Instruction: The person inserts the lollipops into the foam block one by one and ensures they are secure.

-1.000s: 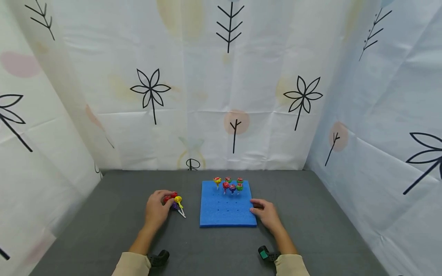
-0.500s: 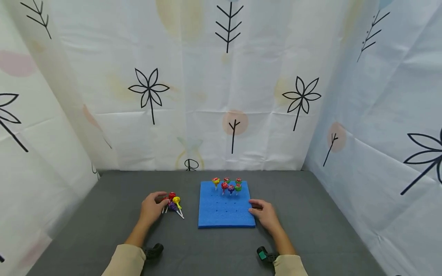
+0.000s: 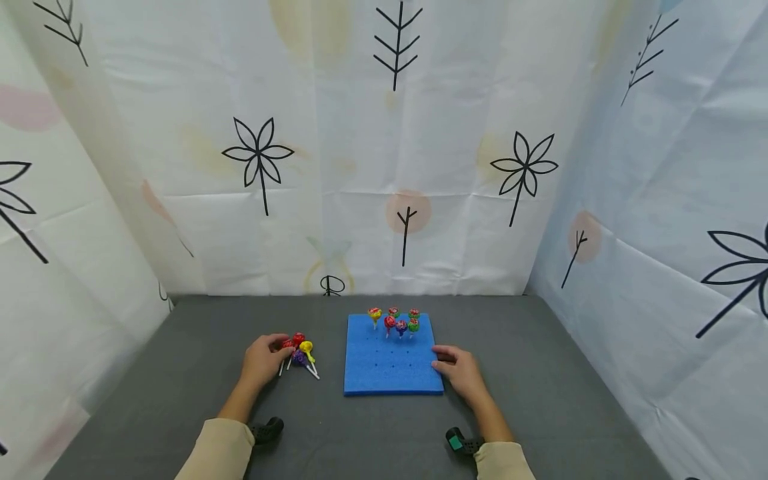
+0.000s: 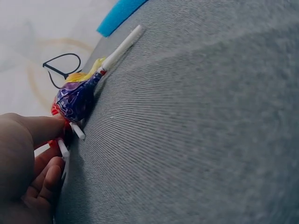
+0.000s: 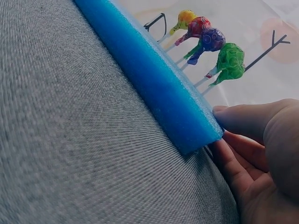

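Note:
My left hand pinches a red lollipop between thumb and fingers, at the left of a small pile on the grey table. Beside it lie another red lollipop, a yellow lollipop and a purple lollipop, white sticks pointing toward me. The thumb partly covers the held one in the left wrist view. On the right, my right hand grips the side edge of a blue foam board, its thumb at the upper edge. Several wrapped lollipops stand upright in the board's far rows.
Small holes run in rows across the nearer part of the board. The grey table extends to patterned white cloth walls at the back and both sides. A black strap device sits on each wrist.
My left hand has shifted slightly left and drawn the red lollipop a little away from the pile, showing more of the purple one. The right hand stays at the board.

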The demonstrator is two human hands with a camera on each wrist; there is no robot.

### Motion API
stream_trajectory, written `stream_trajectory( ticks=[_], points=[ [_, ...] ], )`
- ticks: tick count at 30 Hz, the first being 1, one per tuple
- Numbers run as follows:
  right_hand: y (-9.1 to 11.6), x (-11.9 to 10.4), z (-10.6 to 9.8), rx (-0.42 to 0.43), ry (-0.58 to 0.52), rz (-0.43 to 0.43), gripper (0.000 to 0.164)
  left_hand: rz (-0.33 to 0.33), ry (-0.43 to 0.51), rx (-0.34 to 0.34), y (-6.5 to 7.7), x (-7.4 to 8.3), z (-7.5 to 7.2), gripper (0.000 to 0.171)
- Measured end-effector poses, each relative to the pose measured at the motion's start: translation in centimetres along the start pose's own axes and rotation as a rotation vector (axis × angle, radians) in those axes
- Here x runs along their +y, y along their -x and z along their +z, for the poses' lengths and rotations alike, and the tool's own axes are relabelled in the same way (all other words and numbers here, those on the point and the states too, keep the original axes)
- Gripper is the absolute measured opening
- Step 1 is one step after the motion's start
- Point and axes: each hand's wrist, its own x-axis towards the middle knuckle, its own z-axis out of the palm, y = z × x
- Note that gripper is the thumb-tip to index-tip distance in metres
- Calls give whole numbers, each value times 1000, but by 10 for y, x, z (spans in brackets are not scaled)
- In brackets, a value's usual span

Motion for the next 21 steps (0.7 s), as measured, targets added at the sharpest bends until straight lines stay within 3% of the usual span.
stream_trajectory(
  ticks=[7,13,21],
  points=[
    [1,0,1,-1,-3,6,29,-14,19,-19,-2,-1,-2,34],
    [1,1,1,2,-8,9,29,-38,116,-3,-2,-2,-5,33],
    [1,0,1,7,-3,5,30,-117,244,-6,-4,-1,-10,35]
  ],
)
